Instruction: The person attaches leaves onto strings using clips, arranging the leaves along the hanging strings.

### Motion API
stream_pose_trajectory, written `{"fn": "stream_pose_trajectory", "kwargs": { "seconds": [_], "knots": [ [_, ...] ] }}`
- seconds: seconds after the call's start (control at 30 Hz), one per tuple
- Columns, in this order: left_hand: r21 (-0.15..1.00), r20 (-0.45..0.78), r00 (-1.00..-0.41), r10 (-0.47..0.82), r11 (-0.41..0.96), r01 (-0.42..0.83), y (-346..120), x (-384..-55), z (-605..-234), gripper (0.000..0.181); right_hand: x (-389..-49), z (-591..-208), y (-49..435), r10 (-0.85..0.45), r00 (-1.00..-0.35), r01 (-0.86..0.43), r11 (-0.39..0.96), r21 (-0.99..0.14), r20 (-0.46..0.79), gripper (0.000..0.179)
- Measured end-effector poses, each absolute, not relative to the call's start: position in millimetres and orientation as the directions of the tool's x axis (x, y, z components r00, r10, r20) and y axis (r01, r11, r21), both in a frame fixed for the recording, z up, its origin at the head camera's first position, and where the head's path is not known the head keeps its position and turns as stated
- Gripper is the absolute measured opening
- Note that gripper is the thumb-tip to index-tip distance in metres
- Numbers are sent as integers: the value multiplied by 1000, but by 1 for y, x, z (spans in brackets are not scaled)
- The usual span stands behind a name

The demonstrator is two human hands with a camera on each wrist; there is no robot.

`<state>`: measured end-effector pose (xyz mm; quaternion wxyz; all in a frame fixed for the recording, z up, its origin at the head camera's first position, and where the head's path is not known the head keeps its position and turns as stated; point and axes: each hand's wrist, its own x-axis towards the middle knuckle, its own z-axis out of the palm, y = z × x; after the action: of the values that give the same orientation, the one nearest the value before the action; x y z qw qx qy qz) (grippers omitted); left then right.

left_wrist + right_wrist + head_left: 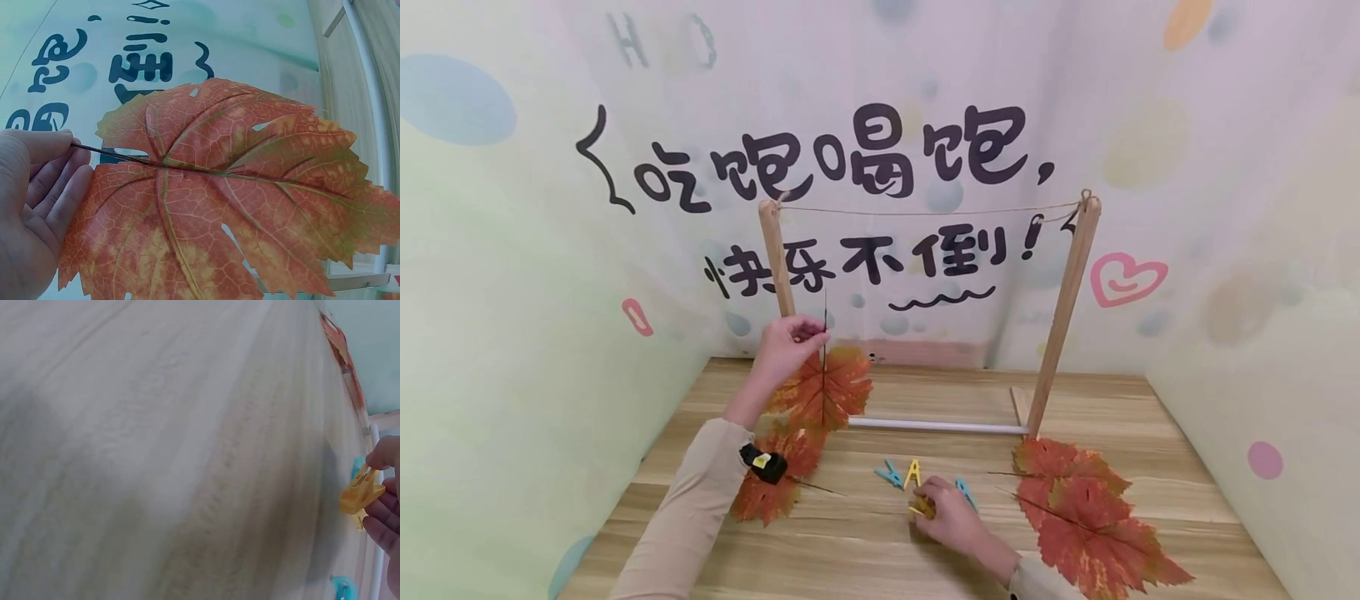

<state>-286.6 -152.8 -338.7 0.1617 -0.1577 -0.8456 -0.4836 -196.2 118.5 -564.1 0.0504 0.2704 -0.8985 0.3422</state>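
Observation:
My left hand (790,346) pinches the thin dark stem of an orange-red artificial maple leaf (231,187), which hangs blade down near the left post. In the left wrist view thumb and fingers meet at the stem's end. Low over the table, my right hand (951,515) pinches a yellow clothespin (360,492) between thumb and fingers. Close by on the tabletop lie another yellow clothespin (912,473), a blue clothespin (889,474) to its left and a second blue clothespin (966,492) beyond the right hand.
A wooden frame stands behind the hands, its right post (1063,321) and left post (777,262) joined by a string (917,213) at the top and a white bar (936,427) below. More leaves lie at right (1093,525) and one leaf (775,500) lies under the left forearm.

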Motion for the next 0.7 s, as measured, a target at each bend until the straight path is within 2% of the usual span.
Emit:
{"fn": "stream_pose_trajectory", "kwargs": {
  "seconds": [0.4,0.57,0.7],
  "knots": [
    [767,437,-895,89,482,422,-154,-286,-331,12,-200,-529,121,-537,-788,-601,562,-569,302,31],
    [755,477,-875,84,470,457,-154,-286,-327,14,-205,-513,122,-586,-733,-665,508,-547,346,27],
    [763,505,-861,64,432,480,-153,-289,-322,13,-208,-496,124,-612,-719,-672,494,-551,329,24]
  ]
}}
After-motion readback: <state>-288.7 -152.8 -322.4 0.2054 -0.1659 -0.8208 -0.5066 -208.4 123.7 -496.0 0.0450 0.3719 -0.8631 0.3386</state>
